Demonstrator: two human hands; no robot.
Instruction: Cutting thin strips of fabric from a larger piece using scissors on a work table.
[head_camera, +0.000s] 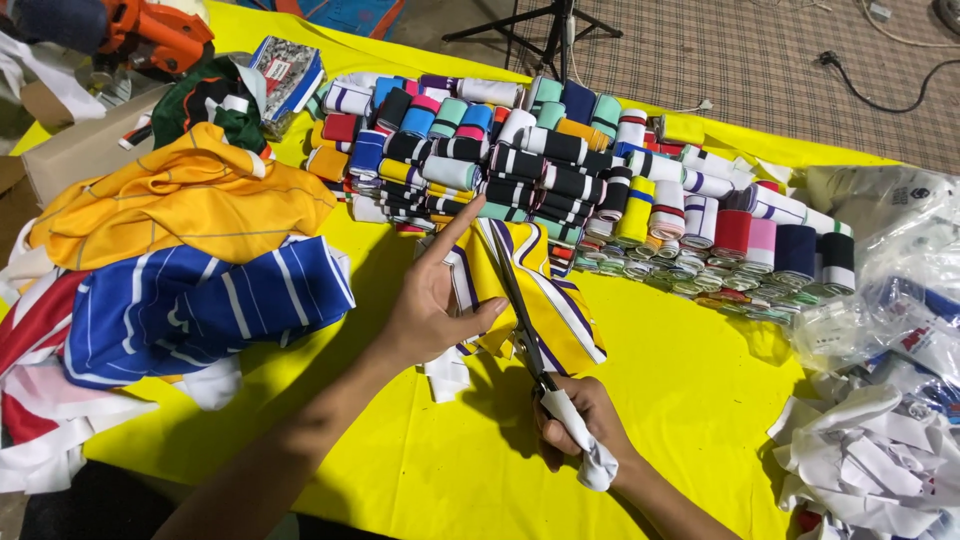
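My left hand (432, 295) presses flat on a yellow fabric piece with purple and white stripes (545, 290), fingers spread, on the yellow table cover (680, 390). My right hand (580, 425) grips a pair of scissors (515, 300) by handles wrapped in white cloth. The blades point away from me and lie across the striped piece, just right of my left thumb. White scraps (447, 372) stick out from under the fabric below my left hand.
Several rolled and folded striped knit bands (560, 170) are stacked behind the fabric. Yellow (190, 200), blue-striped (200, 310) and red garments pile at the left. Clear plastic bags (890, 260) and white cloth scraps (870, 460) lie at the right. A tripod stands on the carpet beyond.
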